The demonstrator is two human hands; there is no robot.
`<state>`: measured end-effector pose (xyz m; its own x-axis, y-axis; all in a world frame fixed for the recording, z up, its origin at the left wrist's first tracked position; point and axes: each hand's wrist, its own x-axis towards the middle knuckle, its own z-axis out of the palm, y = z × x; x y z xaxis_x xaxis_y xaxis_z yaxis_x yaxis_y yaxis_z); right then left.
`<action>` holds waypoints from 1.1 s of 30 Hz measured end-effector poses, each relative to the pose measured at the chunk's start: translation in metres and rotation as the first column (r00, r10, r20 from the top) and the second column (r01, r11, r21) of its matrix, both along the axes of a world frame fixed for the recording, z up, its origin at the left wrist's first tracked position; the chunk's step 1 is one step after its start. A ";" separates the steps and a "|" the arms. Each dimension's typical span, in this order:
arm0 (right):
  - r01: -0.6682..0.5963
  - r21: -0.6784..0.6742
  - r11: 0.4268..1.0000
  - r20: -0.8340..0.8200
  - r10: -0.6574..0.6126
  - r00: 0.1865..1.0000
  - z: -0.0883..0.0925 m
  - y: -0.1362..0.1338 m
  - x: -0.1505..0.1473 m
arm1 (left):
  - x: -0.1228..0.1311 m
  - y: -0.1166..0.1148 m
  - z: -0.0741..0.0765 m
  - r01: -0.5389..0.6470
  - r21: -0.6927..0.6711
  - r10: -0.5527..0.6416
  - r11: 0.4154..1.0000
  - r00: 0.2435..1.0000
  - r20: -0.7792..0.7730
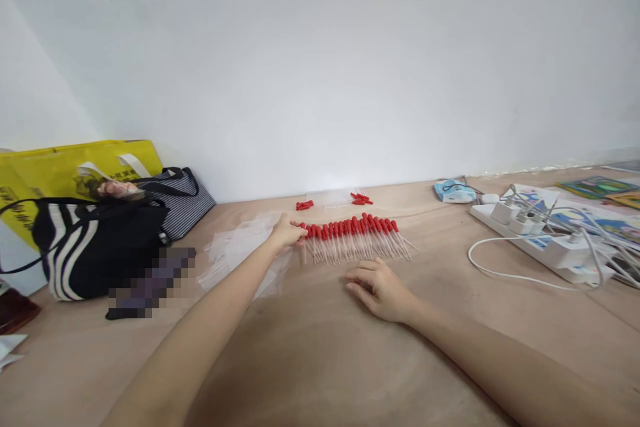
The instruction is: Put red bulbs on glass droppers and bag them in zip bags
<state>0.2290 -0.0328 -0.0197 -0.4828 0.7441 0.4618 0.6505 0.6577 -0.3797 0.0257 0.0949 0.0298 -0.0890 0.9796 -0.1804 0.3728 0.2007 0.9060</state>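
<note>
A row of glass droppers (345,245) with red rubber bulbs lies side by side on the table, bulbs toward the wall and clear tubes toward me. At the row's left end, my left hand (288,233) has its fingers closed at the red bulb of the outermost dropper. My right hand (379,288) rests on the table just in front of the tubes, its fingers loosely bent and apart from the thumb, with nothing seen in it. Clear plastic bags (235,247) lie spread beneath and left of my left forearm.
Behind the row lie loose red bulbs (305,205) and more red bulbs (361,199) beside clear tubes (337,198). On the right are a power strip (533,240) with white cables and a blue mask (454,191). A black bag (105,247) and yellow bag (135,157) stand left.
</note>
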 end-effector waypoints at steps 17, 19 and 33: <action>-0.051 -0.019 0.999 0.047 0.051 0.998 -0.002 0.000 0.000 | -0.035 -0.010 0.004 0.097 0.238 0.000 0.966 0.927 -0.376; -0.056 -0.014 0.998 0.048 0.057 0.997 -0.002 -0.001 0.000 | -0.059 -0.029 0.008 0.161 0.300 -0.018 0.940 0.903 -0.429; -0.075 -0.002 0.997 0.042 0.075 0.996 -0.004 0.000 -0.001 | -0.147 -0.063 -0.026 0.413 0.224 -0.055 0.883 0.563 -0.824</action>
<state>0.2279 -0.0329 -0.0237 -0.5558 0.7053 0.4400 0.6149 0.7050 -0.3534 -0.1211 0.0314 0.0037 0.2251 0.9539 0.1985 0.9412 -0.2656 0.2087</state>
